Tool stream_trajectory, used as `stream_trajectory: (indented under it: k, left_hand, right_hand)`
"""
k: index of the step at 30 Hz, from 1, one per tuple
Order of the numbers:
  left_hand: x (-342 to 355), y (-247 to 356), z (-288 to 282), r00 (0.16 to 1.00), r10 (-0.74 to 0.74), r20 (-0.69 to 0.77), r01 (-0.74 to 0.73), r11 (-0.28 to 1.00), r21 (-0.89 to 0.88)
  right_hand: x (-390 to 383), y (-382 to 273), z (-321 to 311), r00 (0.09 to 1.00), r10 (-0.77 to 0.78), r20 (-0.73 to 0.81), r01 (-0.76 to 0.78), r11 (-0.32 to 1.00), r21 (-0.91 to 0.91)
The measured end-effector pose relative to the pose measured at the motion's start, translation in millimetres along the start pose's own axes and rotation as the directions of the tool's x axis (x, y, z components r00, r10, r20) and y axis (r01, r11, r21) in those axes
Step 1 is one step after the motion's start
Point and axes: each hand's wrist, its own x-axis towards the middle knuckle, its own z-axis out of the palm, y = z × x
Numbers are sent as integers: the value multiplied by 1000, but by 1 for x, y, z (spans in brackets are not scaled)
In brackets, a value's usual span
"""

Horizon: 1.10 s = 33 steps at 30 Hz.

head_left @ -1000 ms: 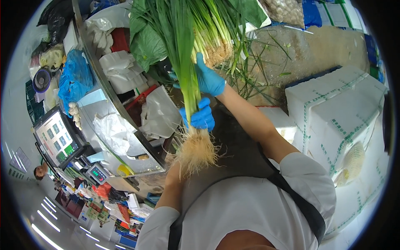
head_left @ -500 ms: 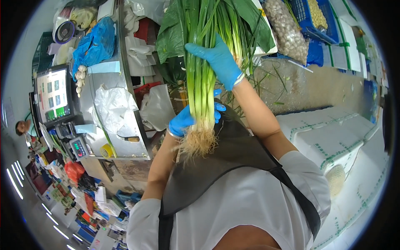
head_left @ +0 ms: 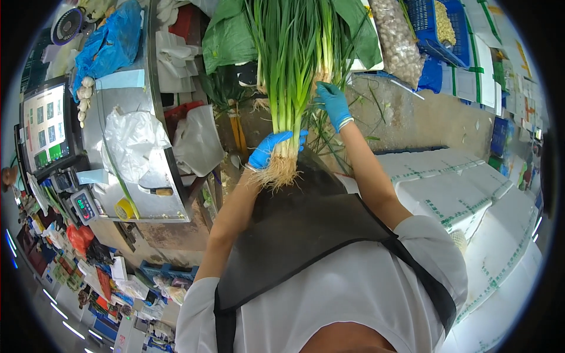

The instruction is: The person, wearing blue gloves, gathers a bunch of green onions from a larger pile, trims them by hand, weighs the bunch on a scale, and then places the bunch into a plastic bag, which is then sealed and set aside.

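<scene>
My blue-gloved left hand [head_left: 265,150] is wrapped round the white lower end of a bunch of long green onions [head_left: 285,106], just above its tangled pale roots [head_left: 279,170]. The green leaves stretch away from me toward the top of the view. Just right of the bunch, my gloved right hand [head_left: 334,106] has its fingers bent but apart, at the edge of the greens beside more onion stalks [head_left: 325,53]. Whether its fingertips touch them I cannot tell. Behind the bunch are green sheets or bags [head_left: 226,41], and loose leaves lie on the surface below.
A metal counter [head_left: 103,165] on the left holds a screen [head_left: 44,123], a scale [head_left: 82,206], tape [head_left: 123,209], a knife and bags. Foam boxes [head_left: 447,188] stand right. A garlic sack [head_left: 397,41] and blue crate [head_left: 429,23] are above. A person is at the far left edge.
My right hand has come off the onion stalks, moving right and down from where it was half a second ago. My left hand and the bunch have shifted up in the view.
</scene>
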Motion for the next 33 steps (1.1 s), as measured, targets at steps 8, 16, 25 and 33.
stream_trajectory:
  k: [8,16,25,33]
  left_hand:
    - [3,3,-2,998,58,-13,-55,986,155]
    - [-32,11,9,999,-10,48,11,999,-35]
    - [-201,5,-51,999,-45,-18,48,876,480]
    - [-319,-58,-135,846,485,-223,-267,746,611]
  right_hand:
    - [-7,12,4,993,73,93,-80,994,68]
    - [-36,18,17,746,323,582,-530,818,225]
    - [-78,-55,141,531,-395,750,-464,605,647]
    - [-209,-49,301,400,-186,898,-295,901,318]
